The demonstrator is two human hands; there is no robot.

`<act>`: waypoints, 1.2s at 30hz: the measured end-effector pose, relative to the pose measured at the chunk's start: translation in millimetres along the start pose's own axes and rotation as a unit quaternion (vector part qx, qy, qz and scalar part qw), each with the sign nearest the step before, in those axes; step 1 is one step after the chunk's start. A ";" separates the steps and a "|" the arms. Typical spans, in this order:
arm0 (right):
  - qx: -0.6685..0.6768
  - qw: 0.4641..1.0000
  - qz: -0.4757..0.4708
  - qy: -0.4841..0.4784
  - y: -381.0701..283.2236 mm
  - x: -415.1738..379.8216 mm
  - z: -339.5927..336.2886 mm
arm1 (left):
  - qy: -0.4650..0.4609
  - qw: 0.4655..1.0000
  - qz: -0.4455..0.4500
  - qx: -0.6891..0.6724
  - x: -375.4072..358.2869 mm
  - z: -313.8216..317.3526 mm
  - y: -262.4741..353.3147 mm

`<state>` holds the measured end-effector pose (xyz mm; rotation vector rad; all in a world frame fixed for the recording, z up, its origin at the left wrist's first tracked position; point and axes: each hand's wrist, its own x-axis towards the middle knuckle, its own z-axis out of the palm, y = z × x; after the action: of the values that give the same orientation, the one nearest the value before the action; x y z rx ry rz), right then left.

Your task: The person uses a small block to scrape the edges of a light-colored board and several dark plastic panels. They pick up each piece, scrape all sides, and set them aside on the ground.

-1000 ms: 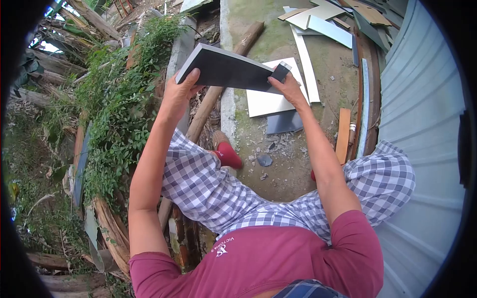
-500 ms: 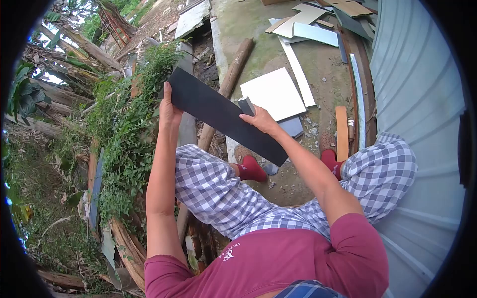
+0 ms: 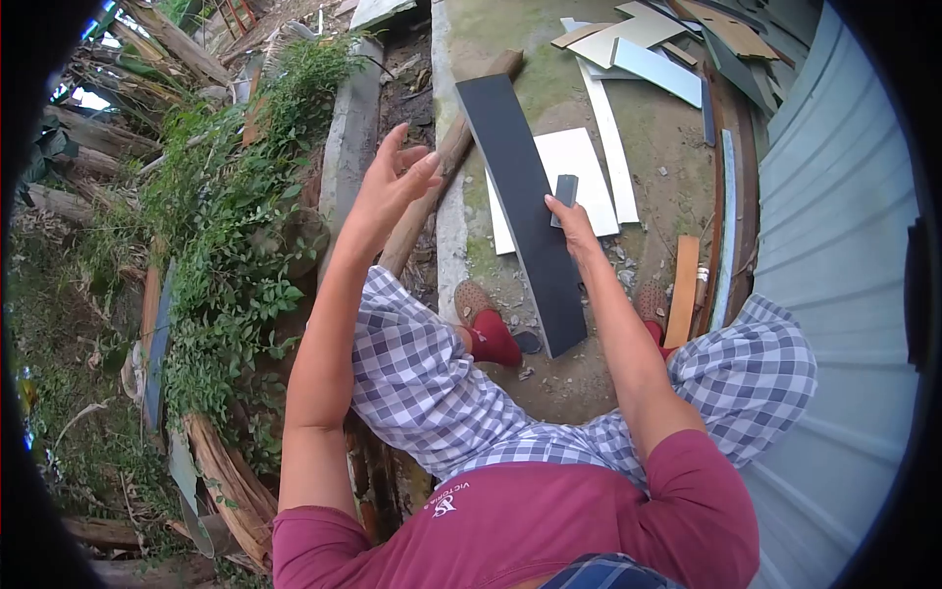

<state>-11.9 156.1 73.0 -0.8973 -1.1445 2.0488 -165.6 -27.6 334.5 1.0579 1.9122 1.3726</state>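
Observation:
A long dark board (image 3: pixel 515 196) hangs at a slant in front of my knees, its lighter edge facing left. My right hand (image 3: pixel 579 231) is closed at the board's right edge, thumb on top and the other fingers mostly hidden. A small grey rectangular block (image 3: pixel 565 188) sticks out from the same grip, lying over the board's edge. To the left, my left hand (image 3: pixel 392 187) is raised with fingers apart and holds nothing, a gap between it and the board. Behind the board, a white panel (image 3: pixel 579 162) lies on the ground.
Scrap boards (image 3: pixel 653 74) are piled at the far right, near a corrugated metal wall (image 3: pixel 844 245). A log (image 3: pixel 432 196) lies along the concrete edge. Leafy plants (image 3: pixel 235 226) grow at the left. A tan strip (image 3: pixel 684 290) lies by my right foot.
My left hand has let go of the dark board's far end and moved slightly right and nearer. The board has swung to a steeper angle and shifted right, still with my right hand.

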 end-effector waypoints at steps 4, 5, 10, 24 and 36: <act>-0.037 0.996 0.046 0.074 19.4 25.5 -24.8 | -0.080 0.984 0.038 0.152 -6.7 2.9 -4.4; -0.042 0.992 0.047 0.108 31.5 33.2 -31.0 | -0.125 0.968 0.046 0.215 -8.4 2.9 -5.3; -0.130 0.956 0.060 0.256 67.3 47.7 -48.6 | -0.302 0.868 0.048 0.391 -14.8 5.2 -7.4; -0.466 0.832 0.077 0.292 25.1 26.2 -54.0 | -0.349 0.854 0.094 0.374 -39.5 28.6 18.1; 0.200 0.944 0.126 0.228 -44.2 168.6 -173.2 | -0.386 0.847 0.099 0.351 -39.7 29.0 5.3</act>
<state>36.5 385.7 0.1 -1.2637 -0.3607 2.0109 -119.8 -45.4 329.8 1.8368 1.6726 0.1543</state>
